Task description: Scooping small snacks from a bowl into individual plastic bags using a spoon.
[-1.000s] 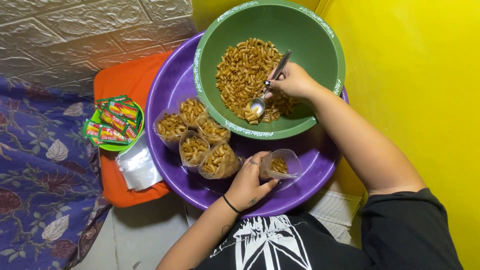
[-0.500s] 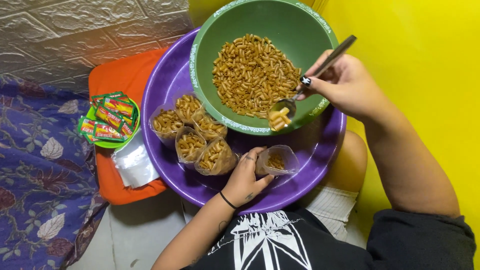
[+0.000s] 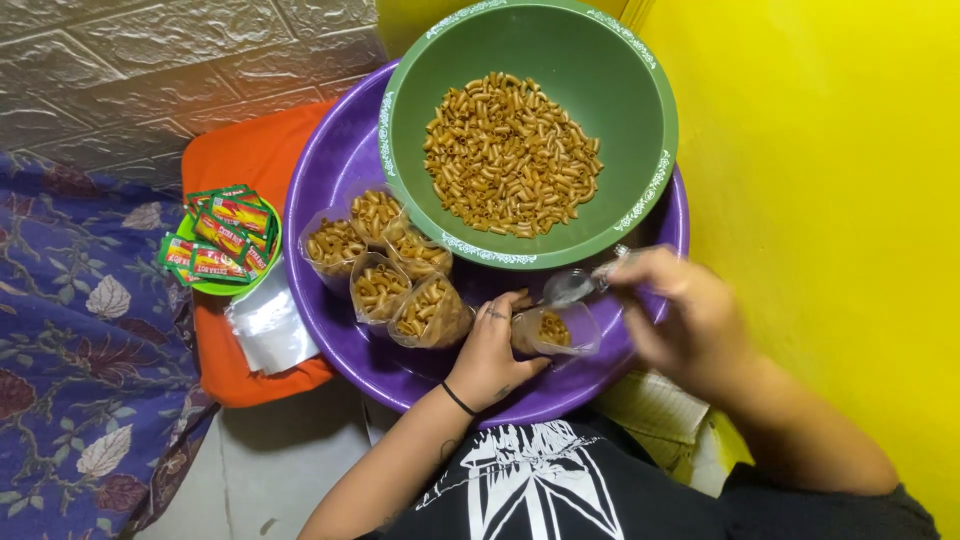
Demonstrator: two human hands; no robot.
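**Tipping a spoonful into the open bag**

Tipping pasta into the small clear bag (image 3: 555,330) looks like the step you're on. Your right hand (image 3: 685,315) is closed around the spoon (image 3: 580,285), whose bowl sits right over the bag's mouth, wrist bent inward. Your left hand (image 3: 492,350) pinches the bag's rim, holding it upright on the purple basin (image 3: 330,170), just beside the five filled bags (image 3: 385,270). Next move probably needs a clean tilt so nothing spills past the rim, then back up to the green bowl (image 3: 600,60).
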